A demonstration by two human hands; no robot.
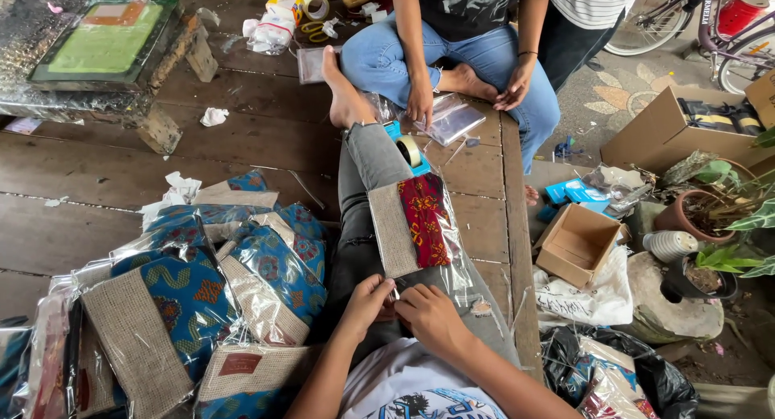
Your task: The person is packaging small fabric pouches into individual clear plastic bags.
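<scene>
1. Torso: white short-sleeved T-shirt with a blue and black graphic print across the chest.
2. Legs: grey denim trousers, faded at the knee, hem rolled or cuffed at the ankle.
3. Foot: bare foot, no sock or shoe.
4. Forearms bare; left hand and right hand without gloves. Rings or watch: none discernible.

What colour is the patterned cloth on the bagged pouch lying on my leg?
Red with yellow motifs, beside tan burlap, on the bagged pouch; head view.
</scene>
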